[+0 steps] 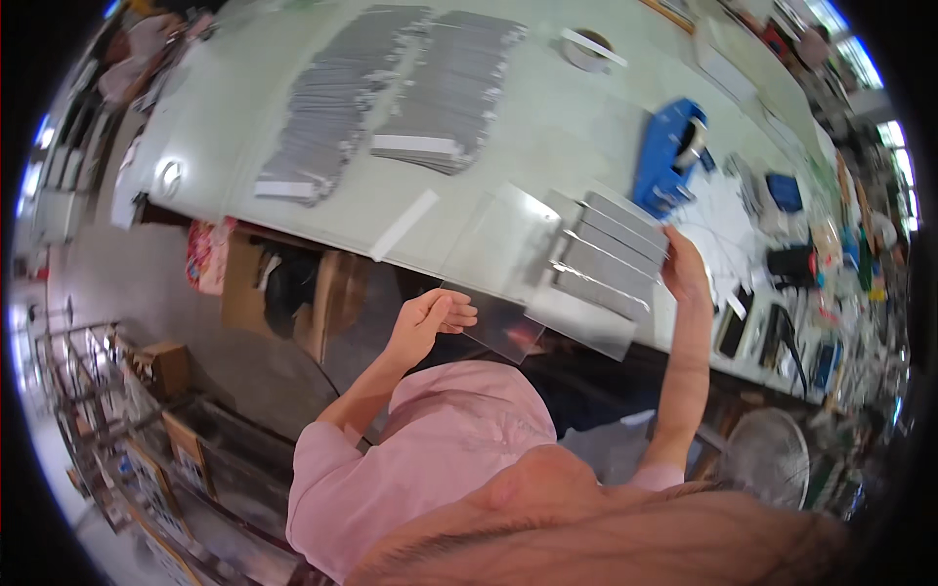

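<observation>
The left hand is sitting nearest the person, just off the near edge of the surface, its fingers curled loosely and pinching the corner of a clear plastic sheet that is lying flat and jutting toward three o'clock from the hand. At about two o'clock from it, the right hand is reaching onto the surface, fingers closing on the far end of a row of grey strips, which are lying side by side on a larger clear sheet. Whether the thumb is pressing on top of a strip or beside it, I cannot tell. At nine o'clock from that sheet a narrow white strip is lying slantwise near the surface edge. Further out, at one o'clock from the right hand, a blue tape dispenser is standing. Farthest, toward eleven o'clock, two long fanned stacks of grey strips are spreading across the surface, and a tape roll is resting beyond them at twelve o'clock
</observation>
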Action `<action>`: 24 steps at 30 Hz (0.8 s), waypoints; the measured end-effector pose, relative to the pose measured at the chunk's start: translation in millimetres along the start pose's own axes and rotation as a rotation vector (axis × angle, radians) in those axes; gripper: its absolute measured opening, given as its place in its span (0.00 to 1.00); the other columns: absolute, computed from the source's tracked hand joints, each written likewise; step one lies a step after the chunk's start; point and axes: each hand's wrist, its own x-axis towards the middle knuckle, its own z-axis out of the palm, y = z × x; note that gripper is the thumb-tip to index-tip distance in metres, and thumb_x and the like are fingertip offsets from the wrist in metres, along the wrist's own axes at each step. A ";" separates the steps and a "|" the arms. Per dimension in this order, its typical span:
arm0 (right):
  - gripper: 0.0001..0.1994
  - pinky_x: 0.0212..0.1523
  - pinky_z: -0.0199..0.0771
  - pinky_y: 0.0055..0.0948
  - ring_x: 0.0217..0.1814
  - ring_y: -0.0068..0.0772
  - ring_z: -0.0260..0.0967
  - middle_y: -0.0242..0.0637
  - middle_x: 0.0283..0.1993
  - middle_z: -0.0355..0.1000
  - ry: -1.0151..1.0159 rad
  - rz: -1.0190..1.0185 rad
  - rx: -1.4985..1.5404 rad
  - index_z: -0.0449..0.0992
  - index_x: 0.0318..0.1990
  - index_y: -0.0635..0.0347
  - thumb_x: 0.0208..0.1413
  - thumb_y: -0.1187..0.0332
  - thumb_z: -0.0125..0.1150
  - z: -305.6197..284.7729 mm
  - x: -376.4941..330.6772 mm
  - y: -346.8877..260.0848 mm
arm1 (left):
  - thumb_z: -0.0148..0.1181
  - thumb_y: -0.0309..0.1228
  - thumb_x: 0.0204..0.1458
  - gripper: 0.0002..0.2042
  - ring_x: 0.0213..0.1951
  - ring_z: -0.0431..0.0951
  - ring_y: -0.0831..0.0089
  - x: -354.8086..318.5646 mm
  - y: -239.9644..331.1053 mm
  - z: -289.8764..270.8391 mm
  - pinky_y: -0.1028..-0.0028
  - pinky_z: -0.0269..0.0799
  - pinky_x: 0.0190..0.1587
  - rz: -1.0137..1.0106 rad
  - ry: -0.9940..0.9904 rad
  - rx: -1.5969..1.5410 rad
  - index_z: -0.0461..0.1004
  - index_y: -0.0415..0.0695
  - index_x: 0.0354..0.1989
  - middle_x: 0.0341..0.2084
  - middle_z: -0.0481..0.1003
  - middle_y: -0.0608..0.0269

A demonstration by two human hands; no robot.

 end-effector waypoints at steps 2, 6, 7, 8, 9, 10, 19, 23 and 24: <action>0.13 0.39 0.68 0.25 0.39 0.23 0.70 0.29 0.37 0.75 -0.039 -0.022 0.006 0.76 0.41 0.57 0.63 0.59 0.50 -13.3 8.2 4.6 | 0.40 0.36 0.66 0.16 0.40 0.81 0.70 -6.8 7.1 -19.8 0.75 0.75 0.41 0.017 0.055 -0.001 0.71 0.36 0.47 0.39 0.78 0.55; 0.13 0.41 0.68 0.25 0.41 0.24 0.70 0.30 0.37 0.75 -0.015 -0.034 0.045 0.76 0.41 0.57 0.64 0.58 0.49 -16.4 -2.1 0.3 | 0.44 0.38 0.64 0.16 0.35 0.80 0.72 -26.4 37.5 -78.0 0.75 0.75 0.38 0.090 0.302 -0.013 0.72 0.37 0.43 0.35 0.78 0.56; 0.13 0.40 0.68 0.25 0.40 0.24 0.70 0.30 0.37 0.75 -0.057 -0.039 0.036 0.76 0.40 0.56 0.64 0.58 0.49 -11.2 -3.0 -2.0 | 0.45 0.39 0.64 0.16 0.33 0.79 0.73 -31.6 40.9 -108.1 0.76 0.75 0.37 0.222 0.383 -0.034 0.72 0.37 0.42 0.33 0.78 0.58; 0.14 0.39 0.67 0.24 0.39 0.23 0.70 0.29 0.36 0.75 -0.033 -0.034 0.030 0.75 0.39 0.56 0.64 0.57 0.49 -4.9 -2.6 -2.1 | 0.46 0.40 0.64 0.16 0.32 0.78 0.74 -32.1 44.2 -141.9 0.76 0.75 0.36 0.353 0.445 -0.057 0.72 0.37 0.41 0.31 0.77 0.59; 0.14 0.39 0.67 0.24 0.39 0.23 0.70 0.29 0.36 0.75 -0.042 -0.037 0.026 0.75 0.39 0.56 0.64 0.57 0.49 -4.0 0.3 -0.5 | 0.46 0.41 0.63 0.16 0.30 0.76 0.77 -36.6 67.3 -162.3 0.76 0.74 0.34 0.355 0.616 -0.034 0.72 0.38 0.39 0.28 0.76 0.62; 0.14 0.39 0.67 0.24 0.39 0.23 0.70 0.29 0.36 0.75 -0.069 -0.035 0.031 0.75 0.39 0.56 0.64 0.57 0.49 -3.7 4.7 2.1 | 0.45 0.41 0.64 0.16 0.30 0.76 0.77 -41.3 69.5 -202.1 0.76 0.73 0.33 0.473 0.698 -0.011 0.73 0.40 0.37 0.29 0.77 0.62; 0.15 0.33 0.64 0.23 0.35 0.22 0.68 0.28 0.34 0.74 -0.055 0.011 -0.046 0.75 0.38 0.55 0.64 0.55 0.48 36.1 13.8 3.1 | 0.51 0.42 0.62 0.15 0.28 0.78 0.78 -42.8 106.8 -445.0 0.82 0.71 0.27 0.433 0.914 -0.087 0.74 0.42 0.37 0.28 0.79 0.63; 0.15 0.36 0.66 0.24 0.37 0.23 0.69 0.29 0.36 0.75 -0.077 0.004 -0.050 0.75 0.38 0.55 0.64 0.55 0.48 47.6 17.1 4.9 | 0.51 0.42 0.62 0.15 0.29 0.78 0.78 -21.4 112.8 -476.2 0.83 0.70 0.27 0.400 0.878 -0.084 0.74 0.41 0.37 0.28 0.79 0.63; 0.14 0.37 0.66 0.24 0.37 0.23 0.70 0.30 0.36 0.75 -0.034 -0.006 -0.040 0.75 0.39 0.56 0.64 0.56 0.48 52.1 16.3 4.8 | 0.51 0.42 0.62 0.15 0.29 0.78 0.78 -17.3 112.9 -481.8 0.83 0.70 0.27 0.385 0.879 -0.078 0.74 0.41 0.38 0.28 0.79 0.63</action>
